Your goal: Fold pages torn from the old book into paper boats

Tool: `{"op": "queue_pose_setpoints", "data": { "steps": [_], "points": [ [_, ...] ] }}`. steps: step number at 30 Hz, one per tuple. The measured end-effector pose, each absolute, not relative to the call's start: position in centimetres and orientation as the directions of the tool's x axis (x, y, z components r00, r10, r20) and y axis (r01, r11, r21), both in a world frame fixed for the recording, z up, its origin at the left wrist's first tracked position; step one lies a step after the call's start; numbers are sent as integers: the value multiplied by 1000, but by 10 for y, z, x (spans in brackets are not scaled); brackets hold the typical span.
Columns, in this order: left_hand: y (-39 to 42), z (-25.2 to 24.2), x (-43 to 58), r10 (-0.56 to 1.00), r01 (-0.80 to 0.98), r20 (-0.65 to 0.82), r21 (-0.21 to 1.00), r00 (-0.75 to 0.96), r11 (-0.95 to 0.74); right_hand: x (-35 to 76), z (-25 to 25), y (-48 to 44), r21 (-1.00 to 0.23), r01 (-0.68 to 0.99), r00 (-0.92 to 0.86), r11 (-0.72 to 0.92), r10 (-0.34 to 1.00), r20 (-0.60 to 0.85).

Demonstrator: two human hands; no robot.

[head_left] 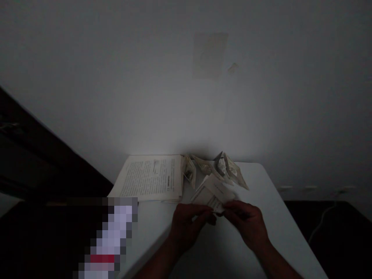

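Note:
Both of my hands meet over a white table [273, 217] in dim light. My left hand [190, 223] and my right hand [247, 221] each pinch the near edge of a folded sheet of printed paper [213, 193], held just above the tabletop. Behind the sheet lie several folded paper shapes [229, 168] with pointed ends, close to the wall. An open book [149, 178] with printed pages rests flat at the table's back left.
A pale wall [186, 77] rises directly behind the table. Dark furniture [35, 155] stands at the left. A pixelated patch [112, 236] covers the lower left. A cable [322, 217] runs down on the dark floor at the right.

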State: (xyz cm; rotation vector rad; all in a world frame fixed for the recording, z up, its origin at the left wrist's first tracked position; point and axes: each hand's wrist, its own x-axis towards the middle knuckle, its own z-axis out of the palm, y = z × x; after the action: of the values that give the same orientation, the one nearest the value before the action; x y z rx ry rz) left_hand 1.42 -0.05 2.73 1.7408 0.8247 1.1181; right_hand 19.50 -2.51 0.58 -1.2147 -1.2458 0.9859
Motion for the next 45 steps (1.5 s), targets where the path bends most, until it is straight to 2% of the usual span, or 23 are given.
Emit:
{"op": "queue_pose_setpoints", "data": {
  "steps": [4, 8, 13, 19, 25, 31, 37, 45],
  "points": [
    [-3, 23, 15, 876, 48, 318, 932, 362, -358, 195, 9, -25, -981, 133, 71, 141, 986, 152],
    [-5, 16, 18, 878, -53, 325, 943, 352, -328, 194, 13, -25, -958, 202, 80, 205, 971, 224],
    [-5, 18, 19, 886, 43, 280, 948, 370, -317, 190, 12, -26, -956, 230, 67, 183, 977, 203],
    [-6, 20, 20, 901, 4, 265, 959, 342, -284, 190, 12, -25, -950, 260, 94, 170, 975, 200],
    [-5, 25, 20, 897, 111, 242, 947, 369, -301, 190, 12, -26, -949, 265, 83, 172, 976, 200],
    [-6, 16, 23, 914, 26, 281, 953, 293, -301, 192, 9, -25, -937, 304, 84, 172, 975, 206],
    [-6, 14, 25, 900, -33, 279, 958, 334, -285, 193, 15, -23, -935, 302, 80, 187, 972, 220],
    [-7, 23, 24, 916, 18, 186, 978, 355, -206, 193, 8, -24, -934, 317, 48, 167, 980, 191]
  ]
}}
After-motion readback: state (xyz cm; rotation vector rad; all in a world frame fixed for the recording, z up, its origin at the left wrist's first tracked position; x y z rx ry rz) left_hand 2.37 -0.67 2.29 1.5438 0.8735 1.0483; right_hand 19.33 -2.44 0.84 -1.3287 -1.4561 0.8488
